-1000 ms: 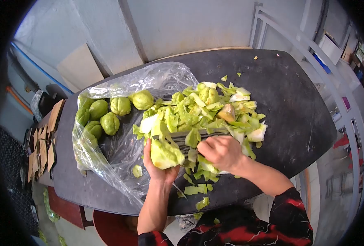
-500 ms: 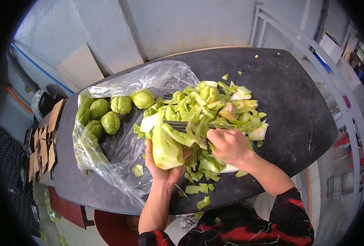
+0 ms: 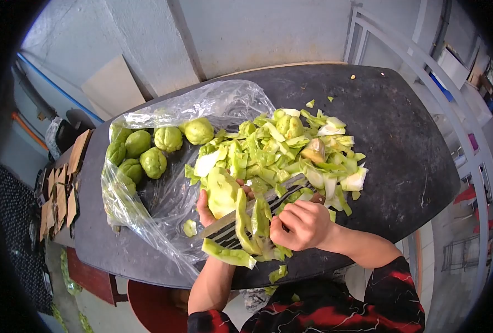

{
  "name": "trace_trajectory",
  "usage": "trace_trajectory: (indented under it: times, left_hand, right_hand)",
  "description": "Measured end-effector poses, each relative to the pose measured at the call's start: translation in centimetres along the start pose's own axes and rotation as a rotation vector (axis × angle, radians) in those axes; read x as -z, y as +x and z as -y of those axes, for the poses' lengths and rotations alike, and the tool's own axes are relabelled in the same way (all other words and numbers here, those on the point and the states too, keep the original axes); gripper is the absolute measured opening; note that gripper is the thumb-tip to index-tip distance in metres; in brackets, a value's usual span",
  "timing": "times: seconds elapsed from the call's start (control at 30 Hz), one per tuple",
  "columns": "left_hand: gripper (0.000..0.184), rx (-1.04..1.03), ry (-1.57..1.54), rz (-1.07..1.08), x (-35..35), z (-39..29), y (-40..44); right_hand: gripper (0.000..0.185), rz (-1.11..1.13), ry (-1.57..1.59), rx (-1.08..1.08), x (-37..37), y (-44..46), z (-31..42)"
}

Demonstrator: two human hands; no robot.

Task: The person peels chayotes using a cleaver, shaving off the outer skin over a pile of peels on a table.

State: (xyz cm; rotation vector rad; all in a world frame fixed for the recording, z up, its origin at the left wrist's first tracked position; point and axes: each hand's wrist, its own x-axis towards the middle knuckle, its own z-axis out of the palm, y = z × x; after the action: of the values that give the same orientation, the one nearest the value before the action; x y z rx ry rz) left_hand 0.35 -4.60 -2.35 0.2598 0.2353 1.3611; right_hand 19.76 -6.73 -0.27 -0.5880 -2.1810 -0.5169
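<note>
My left hand point(image 3: 206, 207) is closed around a partly peeled pale green chayote point(image 3: 222, 193), its palm partly hidden behind a blade. My right hand point(image 3: 302, 223) is a fist around the handle of a wide knife point(image 3: 228, 226), whose handle is mostly hidden. The blade slants across in front of my left wrist, just below the chayote, with strips of green peel point(image 3: 246, 222) clinging to it. A heap of peelings point(image 3: 257, 152) lies behind both hands. Whole chayotes point(image 3: 168, 139) rest on a clear plastic bag point(image 3: 130, 208) at the left.
The dark table point(image 3: 402, 144) stands against a grey wall. Cardboard pieces point(image 3: 61, 191) are at the far left, a metal railing point(image 3: 457, 111) runs along the right, and a red stool point(image 3: 158, 311) is below the front edge. Small scraps lie near the table's back edge.
The knife has swung down and toward me, its blade now in front of my left wrist with peel strips on it. The chayote has turned and moved slightly up in my left hand.
</note>
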Motion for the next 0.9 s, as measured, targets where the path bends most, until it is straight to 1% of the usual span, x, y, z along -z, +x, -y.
trace_trajectory:
  times: [0.13, 0.23, 0.3, 0.33, 0.4, 0.43, 0.5, 0.53, 0.57, 0.6, 0.67, 0.7, 0.73, 0.8, 0.83, 0.87, 0.9]
  left_hand:
    - [0.074, -0.006, 0.019, 0.054, 0.5, 0.0, 0.0]
    - [0.071, 0.001, -0.041, 0.089, -0.5, 0.3, -0.3]
    - [0.060, -0.051, 0.058, -0.137, -1.7, 0.4, -0.7]
    - [0.062, -0.100, 0.202, -0.293, -1.8, 0.5, -0.4]
    - [0.063, -0.051, 0.133, -0.256, -1.1, 0.1, -0.1]
    - [0.063, -0.057, 0.131, -0.253, -0.8, -0.1, -0.1]
    - [0.066, -0.031, 0.074, -0.027, -0.2, -0.4, -0.1]
    - [0.068, 0.022, -0.009, 0.058, 0.0, -0.5, -0.1]
    - [0.072, 0.013, 0.039, 0.075, -0.1, -0.4, 0.0]
    - [0.076, 0.007, 0.089, 0.086, -0.4, -0.2, -0.2]
    - [0.075, -0.096, 0.159, -0.167, -2.1, 0.3, -0.5]
    - [0.080, -0.046, 0.157, -0.052, -2.0, -0.1, -0.8]
    - [0.080, -0.045, 0.159, -0.040, -2.2, -0.1, -0.6]
    - [0.084, -0.112, 0.231, -0.076, -3.3, 0.4, -0.7]
    - [0.085, -0.118, 0.273, -0.084, -4.1, 0.7, -0.8]
    - [0.087, -0.158, 0.318, -0.110, -2.9, 0.6, -0.6]
    - [0.088, -0.047, 0.306, -0.024, -1.2, -0.2, -0.4]
  right_hand:
    - [0.010, 0.023, 0.003, -0.004, 0.2, 0.2, 0.0]
    - [0.011, 0.042, -0.006, 0.003, 0.3, 0.4, 0.0]
    - [0.013, 0.038, 0.041, -0.079, 0.0, 0.4, -0.7]
    - [0.012, 0.040, 0.031, -0.138, -0.7, 0.1, -1.5]
    - [0.011, 0.140, -0.044, -0.121, -0.1, 0.3, -1.3]
    - [0.011, 0.138, -0.044, -0.115, 0.1, 0.5, -1.2]
    - [0.011, 0.105, -0.015, -0.107, 0.6, 0.6, -0.5]
    - [0.011, 0.081, -0.038, -0.072, 0.8, 0.6, -0.1]
    - [0.012, 0.057, -0.017, -0.071, 0.6, 0.7, -0.4]
    - [0.012, 0.034, 0.007, -0.076, 0.3, 0.6, -0.8]
    - [0.013, 0.196, -0.063, -0.287, -0.9, -0.5, -2.6]
    - [0.016, 0.168, -0.031, -0.337, -0.9, -0.5, -3.5]
    - [0.016, 0.161, -0.041, -0.335, -0.7, -0.4, -3.5]
    - [0.017, 0.108, 0.034, -0.278, 0.1, 0.0, -3.2]
    - [0.015, 0.115, 0.091, -0.250, 1.0, 0.5, -2.6]
    - [0.011, 0.082, 0.100, -0.202, 1.1, 0.6, -1.9]
    - [0.010, 0.063, 0.106, -0.183, 1.4, 0.8, -1.2]
